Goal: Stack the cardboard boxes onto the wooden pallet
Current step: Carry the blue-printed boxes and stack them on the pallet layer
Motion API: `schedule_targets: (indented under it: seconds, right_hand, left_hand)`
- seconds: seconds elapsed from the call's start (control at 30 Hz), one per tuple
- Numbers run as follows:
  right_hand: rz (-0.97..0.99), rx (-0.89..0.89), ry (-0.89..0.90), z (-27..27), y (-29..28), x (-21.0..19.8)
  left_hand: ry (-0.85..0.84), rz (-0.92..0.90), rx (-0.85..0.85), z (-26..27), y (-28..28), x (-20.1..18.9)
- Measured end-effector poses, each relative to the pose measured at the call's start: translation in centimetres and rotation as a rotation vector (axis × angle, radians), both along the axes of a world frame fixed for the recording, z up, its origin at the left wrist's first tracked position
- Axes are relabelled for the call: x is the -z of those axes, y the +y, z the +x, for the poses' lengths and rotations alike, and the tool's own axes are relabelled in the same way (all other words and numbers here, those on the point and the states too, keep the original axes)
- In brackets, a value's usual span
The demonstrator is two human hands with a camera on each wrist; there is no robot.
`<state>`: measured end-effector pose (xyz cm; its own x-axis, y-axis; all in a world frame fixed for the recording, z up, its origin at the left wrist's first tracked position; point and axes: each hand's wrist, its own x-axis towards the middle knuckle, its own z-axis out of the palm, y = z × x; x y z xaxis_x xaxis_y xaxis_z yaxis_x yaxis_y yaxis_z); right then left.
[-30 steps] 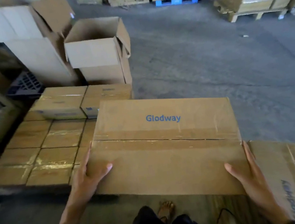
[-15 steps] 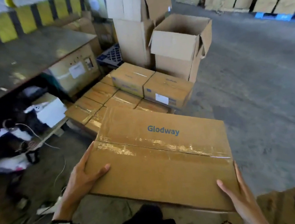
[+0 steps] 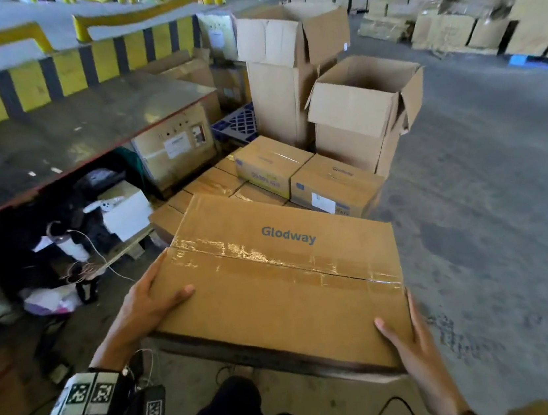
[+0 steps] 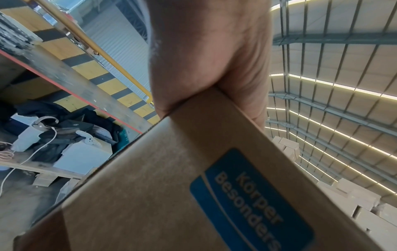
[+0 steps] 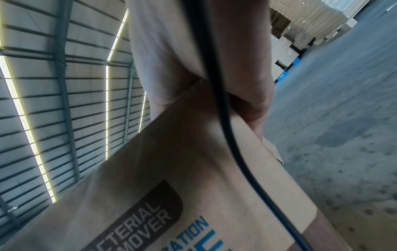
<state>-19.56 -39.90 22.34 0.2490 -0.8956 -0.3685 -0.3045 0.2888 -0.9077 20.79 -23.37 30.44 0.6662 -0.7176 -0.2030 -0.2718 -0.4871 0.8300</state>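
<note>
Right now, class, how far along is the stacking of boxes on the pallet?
Done: a flat bottom layer plus two boxes on top. In hand: the left hand and right hand carry a taped box above the floor. Left: setting it on the stack.

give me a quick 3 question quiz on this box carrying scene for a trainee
1. True or false: the Glodway box is already resting on the stack.
2. Which hands hold the box? A) left hand only B) right hand only C) both
3. Fill in: the two sealed boxes on the upper layer of the stack sit just in front of two ____ cartons.

Key: 1 false, it is held in the air short of the stack. 2 C, one at each near corner. 3 open.
</note>
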Motion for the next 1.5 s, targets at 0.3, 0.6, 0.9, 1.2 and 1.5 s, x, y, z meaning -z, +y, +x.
schedule_targets:
  seconds: [0.3, 0.6, 0.9, 1.2, 1.5]
  right_hand:
    - [0.027, -0.011, -0.022, 8.8, -4.0, 1.1]
    - [0.093, 0.023, 0.058, 25.3, -14.9, 4.0]
    - [0.197, 0.157, 0.201, 48.2, -29.3, 9.8]
    - [0.489, 0.318, 0.296, 62.8, -41.3, 15.3]
    - [0.378, 0.400, 0.250, 69.7, -49.0, 30.6]
  left_hand:
    - [-0.006, 0.082, -0.002, 8.2, -3.6, 2.0]
    - [0.062, 0.170, 0.032, 24.2, -14.5, 6.7]
    - [0.184, 0.335, 0.209, 49.0, -33.9, 14.1]
    - [0.234, 0.521, 0.316, 64.3, -54.0, 20.2]
    - [0.253, 0.523, 0.296, 69.8, -68.1, 35.9]
